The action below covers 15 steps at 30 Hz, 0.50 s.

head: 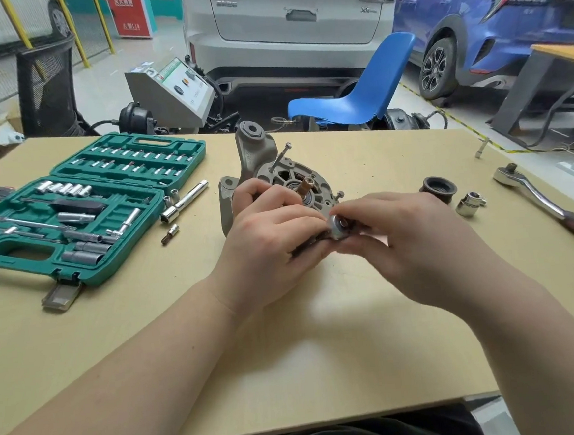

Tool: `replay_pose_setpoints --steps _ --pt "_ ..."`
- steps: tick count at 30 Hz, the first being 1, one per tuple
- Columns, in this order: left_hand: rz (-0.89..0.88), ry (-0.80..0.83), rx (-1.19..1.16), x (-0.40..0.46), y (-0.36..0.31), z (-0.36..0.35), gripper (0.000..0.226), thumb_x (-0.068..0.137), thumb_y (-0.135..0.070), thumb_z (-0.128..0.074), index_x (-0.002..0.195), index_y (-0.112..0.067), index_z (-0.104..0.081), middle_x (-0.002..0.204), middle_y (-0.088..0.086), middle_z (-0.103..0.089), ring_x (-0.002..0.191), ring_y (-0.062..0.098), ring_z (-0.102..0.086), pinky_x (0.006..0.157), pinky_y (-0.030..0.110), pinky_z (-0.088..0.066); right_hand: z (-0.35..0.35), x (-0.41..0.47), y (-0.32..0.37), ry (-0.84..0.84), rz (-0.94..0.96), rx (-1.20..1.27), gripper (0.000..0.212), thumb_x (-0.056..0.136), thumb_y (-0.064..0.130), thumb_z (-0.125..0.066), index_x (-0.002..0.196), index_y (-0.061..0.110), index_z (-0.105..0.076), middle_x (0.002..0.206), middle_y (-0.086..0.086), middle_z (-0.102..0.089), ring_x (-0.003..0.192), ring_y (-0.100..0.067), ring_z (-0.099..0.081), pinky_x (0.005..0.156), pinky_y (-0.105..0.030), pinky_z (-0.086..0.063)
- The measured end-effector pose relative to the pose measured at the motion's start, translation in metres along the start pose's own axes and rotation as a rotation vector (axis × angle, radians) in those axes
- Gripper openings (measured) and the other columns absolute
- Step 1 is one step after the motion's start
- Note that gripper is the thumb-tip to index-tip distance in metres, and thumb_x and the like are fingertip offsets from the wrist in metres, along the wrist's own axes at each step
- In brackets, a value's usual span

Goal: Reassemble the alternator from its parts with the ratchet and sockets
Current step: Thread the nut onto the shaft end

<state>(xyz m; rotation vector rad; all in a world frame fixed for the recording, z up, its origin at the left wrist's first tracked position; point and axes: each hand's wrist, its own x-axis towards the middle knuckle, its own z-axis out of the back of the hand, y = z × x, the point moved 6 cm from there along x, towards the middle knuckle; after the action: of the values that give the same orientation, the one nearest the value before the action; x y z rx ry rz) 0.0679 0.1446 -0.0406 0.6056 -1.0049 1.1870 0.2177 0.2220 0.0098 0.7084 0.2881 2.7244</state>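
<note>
Two bare hands meet over the near edge of the alternator (286, 183), which sits at the centre of the light wooden table (323, 351). The left hand (273, 232) has its fingers curled against the alternator housing, beside a small chrome round part (338, 228) at the rim. The right hand (403, 232) pinches that chrome part between thumb and fingertips; whether it is a socket or a nut cannot be told.

The alternator lies with its open frame and central shaft (305, 186) facing upward. One long through-bolt (279, 158) stands tilted out of the far side of the frame, and a second bolt head (340, 195) shows at the right rim, just above the right hand.

Right of the hands, the black pulley (438, 188) rests on the table, with a chrome socket (469, 204) just beside it. The ratchet (549, 203) lies near the right table edge, untouched, well apart from both hands.

Left of the alternator, the green socket case (82, 212) lies open. A chrome extension bar (185, 202) and a small bit socket (170, 234) lie loose between the case and the alternator.
</note>
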Motion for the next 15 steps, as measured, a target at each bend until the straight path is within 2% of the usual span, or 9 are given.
replay_pose_setpoints --steps 3,5,7,9,10,12,14,15 --pt "-0.013 0.018 0.012 -0.0006 0.0 -0.0013 0.021 0.102 -0.032 -0.079 0.088 -0.016 -0.081 0.1 -0.011 -0.08 0.091 0.024 -0.065 0.097 0.047 -0.038 0.0011 0.0045 -0.0005 0.028 0.022 -0.016 0.026 0.096 0.028 -0.07 0.122 0.025 -0.074 0.107 0.009 -0.073 0.1 -0.021 -0.066 0.082 -0.04 -0.053" --pt "-0.007 0.016 0.01 -0.0014 0.0 -0.0011 0.018 0.1 -0.033 -0.081 0.093 -0.017 -0.084 0.103 -0.01 -0.081 0.093 0.024 -0.065 0.099 0.045 -0.038 0.0012 0.0047 -0.0012 0.038 -0.017 -0.056 0.026 0.094 0.043 -0.065 0.112 0.027 -0.074 0.097 0.011 -0.073 0.092 -0.021 -0.067 0.078 -0.04 -0.055" --pt "0.011 0.008 0.001 -0.0014 0.0005 -0.0004 0.019 0.097 -0.037 -0.085 0.093 -0.019 -0.085 0.103 -0.01 -0.081 0.093 0.023 -0.066 0.099 0.047 -0.04 0.0009 0.003 -0.0045 0.039 -0.058 -0.105 0.036 0.09 0.062 -0.055 0.095 0.028 -0.07 0.081 0.013 -0.07 0.08 -0.021 -0.066 0.07 -0.041 -0.055" --pt "0.01 0.014 0.008 -0.0012 0.0004 -0.0008 0.017 0.096 -0.035 -0.085 0.09 -0.019 -0.085 0.102 -0.012 -0.081 0.092 0.022 -0.066 0.099 0.048 -0.04 0.0012 -0.0001 -0.0075 0.043 -0.073 -0.077 0.042 0.085 0.068 -0.053 0.091 0.029 -0.068 0.077 0.014 -0.069 0.077 -0.018 -0.066 0.069 -0.04 -0.054" --pt "0.004 0.029 0.015 -0.0009 0.0003 -0.0012 0.016 0.098 -0.034 -0.083 0.091 -0.019 -0.085 0.104 -0.013 -0.081 0.092 0.022 -0.065 0.099 0.049 -0.039 0.0013 -0.0007 -0.0072 0.043 -0.059 -0.065 0.039 0.086 0.064 -0.057 0.094 0.028 -0.07 0.08 0.013 -0.069 0.078 -0.019 -0.066 0.069 -0.041 -0.054" --pt "-0.006 0.066 0.021 -0.0005 0.0008 -0.0022 0.018 0.101 -0.034 -0.078 0.094 -0.019 -0.085 0.106 -0.013 -0.081 0.095 0.022 -0.064 0.101 0.048 -0.037 0.0 0.001 -0.0038 0.032 -0.007 -0.089 0.022 0.093 0.041 -0.067 0.109 0.027 -0.072 0.094 0.012 -0.071 0.087 -0.021 -0.064 0.074 -0.041 -0.054" --pt "-0.009 0.077 0.03 -0.0006 0.0006 -0.0023 0.02 0.103 -0.033 -0.076 0.093 -0.018 -0.083 0.105 -0.012 -0.08 0.096 0.023 -0.062 0.102 0.046 -0.035 -0.0004 0.0045 -0.0015 0.034 0.017 -0.089 0.026 0.096 0.024 -0.071 0.121 0.025 -0.073 0.108 0.01 -0.072 0.101 -0.021 -0.063 0.085 -0.039 -0.052" --pt "-0.01 0.075 0.032 -0.0007 -0.0001 -0.0019 0.02 0.103 -0.033 -0.076 0.092 -0.017 -0.082 0.104 -0.012 -0.08 0.095 0.024 -0.062 0.102 0.046 -0.035 -0.0004 0.0057 -0.0008 0.039 0.026 -0.077 0.027 0.096 0.024 -0.072 0.123 0.024 -0.073 0.109 0.009 -0.072 0.102 -0.021 -0.062 0.089 -0.037 -0.05"
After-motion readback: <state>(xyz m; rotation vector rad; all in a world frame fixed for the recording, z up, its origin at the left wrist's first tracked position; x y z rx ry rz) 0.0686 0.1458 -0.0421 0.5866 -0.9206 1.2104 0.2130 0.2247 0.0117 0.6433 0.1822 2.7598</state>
